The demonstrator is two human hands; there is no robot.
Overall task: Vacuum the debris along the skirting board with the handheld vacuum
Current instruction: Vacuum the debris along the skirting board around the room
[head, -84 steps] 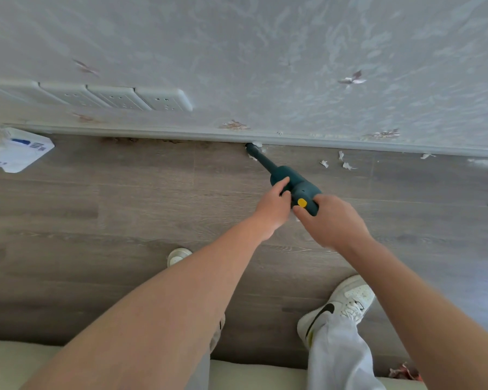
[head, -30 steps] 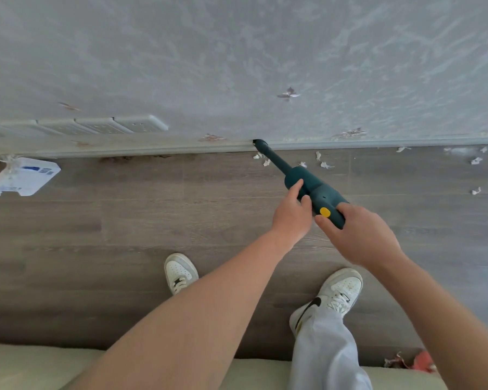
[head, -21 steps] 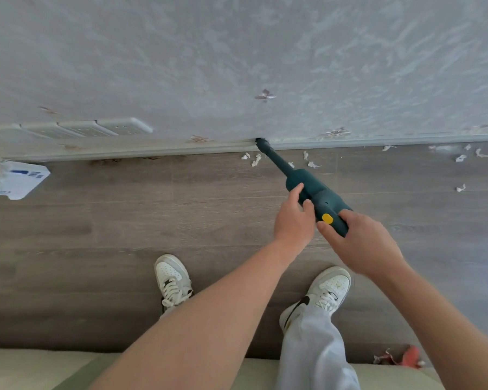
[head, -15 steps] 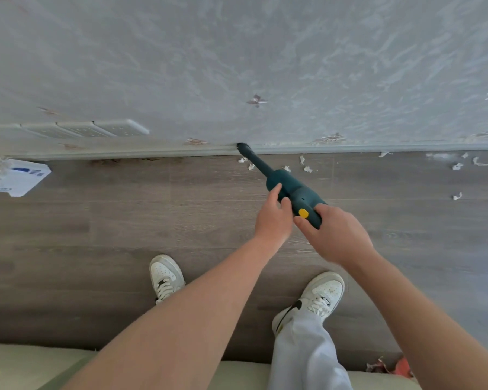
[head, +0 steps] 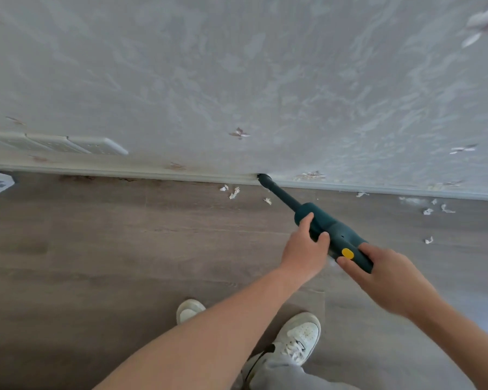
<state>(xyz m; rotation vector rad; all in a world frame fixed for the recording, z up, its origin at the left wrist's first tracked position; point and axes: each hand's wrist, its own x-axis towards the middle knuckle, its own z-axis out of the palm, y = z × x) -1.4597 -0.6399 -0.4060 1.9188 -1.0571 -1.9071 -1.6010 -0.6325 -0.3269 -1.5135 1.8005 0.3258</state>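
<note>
Against the pale skirting board (head: 181,175), the dark green plastic handheld vacuum (head: 333,235) looks light and rigid; left hand (head: 303,249) steadies its barrel, right hand (head: 389,277) clasps the handle.

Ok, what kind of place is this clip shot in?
Most likely a room in a home. Wood-look plank floor meets a pale textured wall with a skirting board and a row of wall sockets. Which room it is, I cannot tell.

Handheld vacuum (head: 333,232) is looking like matte teal plastic, floor (head: 124,249) is showing grey woodgrain, wall (head: 237,66) is looking rough-textured.
</note>
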